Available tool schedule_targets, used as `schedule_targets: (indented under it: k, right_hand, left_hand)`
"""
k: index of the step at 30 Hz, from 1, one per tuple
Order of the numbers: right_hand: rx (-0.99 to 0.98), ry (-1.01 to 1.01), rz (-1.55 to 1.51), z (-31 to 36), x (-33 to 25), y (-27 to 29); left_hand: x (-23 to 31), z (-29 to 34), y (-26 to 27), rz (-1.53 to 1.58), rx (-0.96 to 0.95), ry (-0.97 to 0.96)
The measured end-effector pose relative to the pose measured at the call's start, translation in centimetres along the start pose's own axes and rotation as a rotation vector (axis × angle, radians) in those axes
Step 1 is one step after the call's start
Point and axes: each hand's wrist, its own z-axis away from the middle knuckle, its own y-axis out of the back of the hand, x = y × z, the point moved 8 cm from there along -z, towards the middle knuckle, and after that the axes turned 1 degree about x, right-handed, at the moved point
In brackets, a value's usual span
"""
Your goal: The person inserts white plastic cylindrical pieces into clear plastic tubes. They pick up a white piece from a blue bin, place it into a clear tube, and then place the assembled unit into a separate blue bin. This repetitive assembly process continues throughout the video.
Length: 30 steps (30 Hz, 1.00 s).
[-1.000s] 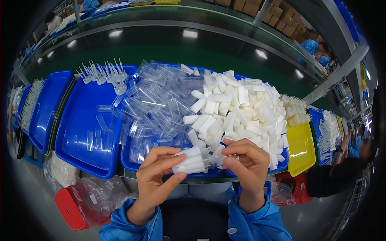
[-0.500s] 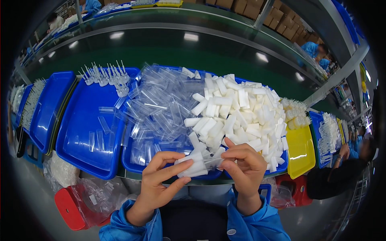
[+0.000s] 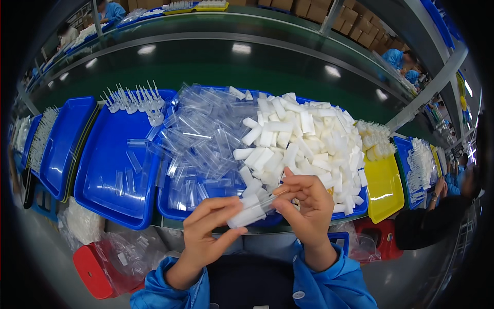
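Note:
Over the front edge of the trays, my left hand (image 3: 208, 229) grips a few white sponge-like blocks (image 3: 246, 213) between fingers and thumb. A clear plastic tube (image 3: 267, 201) is pinched in my right hand (image 3: 309, 212), its left end against the blocks. Whether a block has entered the tube I cannot tell. Just beyond my hands, a heap of loose white blocks (image 3: 303, 136) lies on the right. Left of that heap is a pile of clear tubes (image 3: 206, 129), in a blue tray (image 3: 175, 208).
Another blue tray (image 3: 103, 190) at left holds loose tubes and upright white nozzle-like parts (image 3: 135, 99). A yellow tray (image 3: 383, 198) stands at right. Beyond runs a green conveyor belt (image 3: 221, 62). A red stool (image 3: 92, 270) is below left; a person in dark clothing (image 3: 427, 221) works at right.
My right hand has shifted slightly left and up, and the tube now slants up to the right. The blocks in my left hand have tilted the same way.

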Motion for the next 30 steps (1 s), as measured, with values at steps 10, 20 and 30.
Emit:
schedule_targets:
  k: [10,20,30]
  right_hand:
    - [0.082,0.163,0.035,0.2,-0.3,-0.4]
    - [0.014,-0.016,-0.273,0.2,1.2,-0.7]
    - [-0.063,-0.043,-0.269,-0.2,1.6,-0.4]
  left_hand:
    - [0.1,-0.1,0.4,-0.073,0.03,-0.034]
    - [-0.3,0.1,0.6,-0.058,0.031,-0.049]
    - [-0.9,0.5,0.5,0.025,0.031,0.015]
